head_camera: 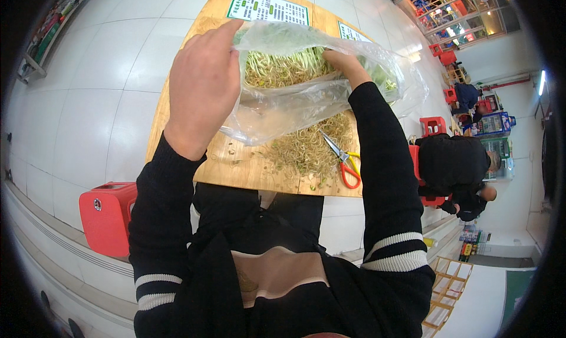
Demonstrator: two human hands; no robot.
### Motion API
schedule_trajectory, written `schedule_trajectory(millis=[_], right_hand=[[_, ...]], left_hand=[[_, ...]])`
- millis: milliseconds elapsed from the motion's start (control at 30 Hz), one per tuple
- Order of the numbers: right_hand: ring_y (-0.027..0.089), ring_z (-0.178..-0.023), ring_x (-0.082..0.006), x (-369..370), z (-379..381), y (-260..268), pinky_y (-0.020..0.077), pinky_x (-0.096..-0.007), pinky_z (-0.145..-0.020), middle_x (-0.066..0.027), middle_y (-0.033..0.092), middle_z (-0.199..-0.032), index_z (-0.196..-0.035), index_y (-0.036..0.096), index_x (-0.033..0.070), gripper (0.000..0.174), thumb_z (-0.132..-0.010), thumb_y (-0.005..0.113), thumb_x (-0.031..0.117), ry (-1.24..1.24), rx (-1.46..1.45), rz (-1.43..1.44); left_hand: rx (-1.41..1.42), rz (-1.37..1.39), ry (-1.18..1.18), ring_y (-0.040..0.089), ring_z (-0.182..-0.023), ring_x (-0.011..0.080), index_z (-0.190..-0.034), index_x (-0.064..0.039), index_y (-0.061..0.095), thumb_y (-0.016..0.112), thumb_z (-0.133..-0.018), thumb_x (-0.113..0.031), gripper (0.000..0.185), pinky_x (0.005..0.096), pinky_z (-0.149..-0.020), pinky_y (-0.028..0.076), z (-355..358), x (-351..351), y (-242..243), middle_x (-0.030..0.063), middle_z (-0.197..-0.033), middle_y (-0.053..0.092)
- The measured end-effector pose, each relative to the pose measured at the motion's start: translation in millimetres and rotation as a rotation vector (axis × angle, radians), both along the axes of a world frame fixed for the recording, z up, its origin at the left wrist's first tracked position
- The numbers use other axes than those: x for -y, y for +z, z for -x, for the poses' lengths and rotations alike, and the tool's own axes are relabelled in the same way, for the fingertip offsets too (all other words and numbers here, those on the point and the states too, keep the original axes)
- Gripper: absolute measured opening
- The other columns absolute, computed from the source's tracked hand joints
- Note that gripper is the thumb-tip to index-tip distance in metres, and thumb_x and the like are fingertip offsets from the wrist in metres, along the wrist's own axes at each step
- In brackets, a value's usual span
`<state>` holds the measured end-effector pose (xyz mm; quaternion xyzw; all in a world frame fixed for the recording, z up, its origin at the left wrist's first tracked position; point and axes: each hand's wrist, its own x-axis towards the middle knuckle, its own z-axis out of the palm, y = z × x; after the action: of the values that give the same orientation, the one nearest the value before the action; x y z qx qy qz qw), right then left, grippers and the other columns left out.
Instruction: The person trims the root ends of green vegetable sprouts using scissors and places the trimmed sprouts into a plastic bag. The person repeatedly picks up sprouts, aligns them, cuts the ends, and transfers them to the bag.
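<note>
A clear plastic bag [292,112] lies on the wooden table with its mouth spread towards me. Inside it, pale-stemmed sprouts [287,68] show their brownish root ends, and green leaves show through the film. My left hand [205,79] pinches the bag's rim at the left. My right hand [345,61] reaches into the mouth at the right side of the sprouts; its thumb shows, the other fingers are hidden. Nearer me is a loose heap of trimmed roots [305,150]. Scissors with red and yellow handles [342,156] rest on its right side, blades partly spread.
The wooden table [221,161] bears printed sheets [267,8] at its far end. A red plastic stool [106,218] stands to the left, beside steps. At the right, people in dark clothes [455,159] sit on red stools. A shelf [57,33] stands at far left.
</note>
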<state>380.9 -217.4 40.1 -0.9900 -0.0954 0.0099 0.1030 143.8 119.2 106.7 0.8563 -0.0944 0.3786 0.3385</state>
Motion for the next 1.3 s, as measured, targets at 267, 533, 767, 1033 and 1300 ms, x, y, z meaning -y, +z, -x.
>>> schedule_trajectory(millis=[267,533,767,1033,1300], right_hand=[[0.064,-0.081,-0.0319,9.6,-9.8,-19.3,0.0518,-0.0435,-0.073,-0.0159,0.070,-0.089,-0.102,0.070,0.004,0.032,-0.079,0.074,0.026,0.188,0.172,-0.120],[0.066,-0.095,-0.0384,9.8,-1.5,-7.5,0.0529,-0.0473,-0.079,-0.0176,0.073,-0.104,-0.110,0.072,0.007,0.033,-0.092,0.065,0.033,0.020,0.041,-0.226],[0.066,-0.091,-0.0367,-5.3,20.9,19.1,0.0526,-0.0472,-0.078,-0.0175,0.073,-0.099,-0.107,0.073,0.007,0.030,-0.088,0.068,0.030,0.191,0.108,-0.052],[0.070,-0.095,-0.0357,15.8,21.4,8.9,0.0545,-0.0482,-0.083,-0.0180,0.076,-0.104,-0.121,0.074,0.012,0.039,-0.090,0.074,0.036,0.194,0.032,-0.073],[0.069,-0.103,-0.0360,28.4,13.6,2.2,0.0529,-0.0475,-0.090,-0.0190,0.074,-0.112,-0.125,0.072,0.011,0.040,-0.092,0.073,0.034,0.217,0.096,-0.147]], left_hand=[[-0.054,-0.090,0.031,0.067,-0.093,0.0315,-0.132,-0.004,0.067,0.066,-0.093,-0.003,0.039,0.0411,-0.085,0.053,5.6,0.5,10.8,0.0130,-0.097,0.071],[0.209,-0.100,-0.305,0.066,-0.099,0.0327,-0.110,0.001,0.071,0.069,-0.083,0.000,0.027,0.0429,-0.088,0.054,41.0,37.0,33.6,0.0159,-0.102,0.070],[-0.362,-0.498,-0.499,0.069,-0.099,0.0366,-0.098,0.003,0.069,0.063,-0.081,0.004,0.018,0.0441,-0.088,0.057,9.3,63.9,14.1,0.0182,-0.099,0.071],[-0.594,-0.738,-0.512,0.069,-0.102,0.0378,-0.100,0.002,0.070,0.063,-0.082,0.003,0.019,0.0462,-0.088,0.057,-82.0,100.7,-13.5,0.0202,-0.102,0.071],[-0.523,-0.474,-0.635,0.062,-0.124,0.0418,-0.135,-0.004,0.063,0.059,-0.089,0.003,0.047,0.0461,-0.103,0.053,-165.2,141.9,-74.9,0.0246,-0.130,0.067]])
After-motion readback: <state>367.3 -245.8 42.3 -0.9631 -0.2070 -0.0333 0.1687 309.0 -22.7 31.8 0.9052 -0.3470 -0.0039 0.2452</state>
